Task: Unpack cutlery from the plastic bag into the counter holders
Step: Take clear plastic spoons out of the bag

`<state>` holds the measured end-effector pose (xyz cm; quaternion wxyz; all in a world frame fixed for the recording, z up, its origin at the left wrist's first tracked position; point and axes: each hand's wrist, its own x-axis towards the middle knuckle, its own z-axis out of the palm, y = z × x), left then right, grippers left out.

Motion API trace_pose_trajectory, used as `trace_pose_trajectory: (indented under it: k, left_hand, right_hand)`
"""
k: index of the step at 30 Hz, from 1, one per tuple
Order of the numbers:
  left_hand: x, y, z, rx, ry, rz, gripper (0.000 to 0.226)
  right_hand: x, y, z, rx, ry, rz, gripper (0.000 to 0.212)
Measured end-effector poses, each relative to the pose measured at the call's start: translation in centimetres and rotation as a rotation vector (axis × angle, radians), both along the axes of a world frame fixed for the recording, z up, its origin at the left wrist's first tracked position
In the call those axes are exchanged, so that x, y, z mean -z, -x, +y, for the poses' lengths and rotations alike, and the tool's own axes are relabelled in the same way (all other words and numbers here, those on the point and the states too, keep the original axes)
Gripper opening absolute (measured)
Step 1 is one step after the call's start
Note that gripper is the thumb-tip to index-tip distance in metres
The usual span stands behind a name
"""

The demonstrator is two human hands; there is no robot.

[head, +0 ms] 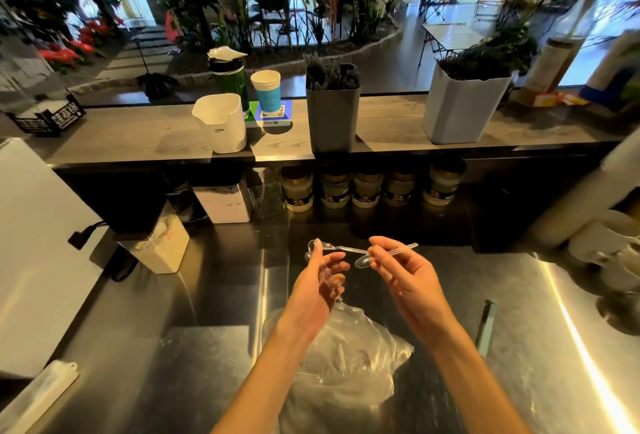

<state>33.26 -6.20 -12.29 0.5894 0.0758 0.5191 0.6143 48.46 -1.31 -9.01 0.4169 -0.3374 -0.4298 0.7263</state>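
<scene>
In the head view, low in the centre of the frame, the plastic bag (341, 364) lies crumpled on the steel worktop (194, 295), between the two forearms and partly under them. Above it, at mid-frame, the left hand (320, 281) has its fingers curled round a small bunch of clear spoons (325, 260), whose bowls stick out past the fingertips toward the top of the picture. The right hand (398, 271) pinches one clear spoon (388, 252) by its handle; this spoon lies crosswise, its handle end pointing to the right, and a spoon bowl shows just beside the fingers. The two hands are near each other, and I cannot tell if the single spoon touches the bunch. In the upper half of the frame the wooden counter (138, 132) carries the holders: a white holder (221, 122) at centre left, whose inside is not visible, a dark grey holder (332, 111) at the centre already stocked with dark cutlery, and a pale holder (464, 104) at the right filled with dark pieces. The step in hand looks like sorting or gathering spoons just taken out of the bag. The next move would call for lifting them up and forward over the shelf edge to a holder, probably the white one, and lowering them in without spilling the loose bunch.
</scene>
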Motion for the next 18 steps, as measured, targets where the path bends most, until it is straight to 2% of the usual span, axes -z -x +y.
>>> trace_pose_trajectory:
  k: [3, 6, 10, 13, 15, 18]
  left_hand:
    - [-0.4, -0.1, -0.1, -0.011, -0.109, -0.08, 0.068]
    - [-0.6, 0.2, 0.1, -0.04, -0.178, -0.08, 0.07]
    - [-0.5, 0.3, 0.1, -0.063, -0.182, 0.015, 0.042]
    - [-0.6, 1.1, 0.1, -0.113, -0.148, 0.129, 0.045]
    - [-0.6, 1.5, 0.0, -0.144, -0.148, 0.135, 0.048]
    - [-0.4, 1.6, -0.3, -0.142, -0.114, 0.079, 0.043]
  right_hand:
    - [0.5, 0.3, -0.6, -0.021, -0.084, -0.135, 0.024]
    - [1.1, 0.6, -1.0, -0.033, -0.124, -0.213, 0.019]
    - [1.3, 1.2, -1.3, -0.06, -0.137, -0.236, 0.014]
    - [1.0, 1.4, -1.3, -0.029, -0.111, -0.273, 0.029]
    - [0.8, 1.3, -1.0, 0.005, -0.144, -0.329, 0.042]
    - [0.5, 1.4, -0.5, 0.029, -0.311, -0.453, 0.036]
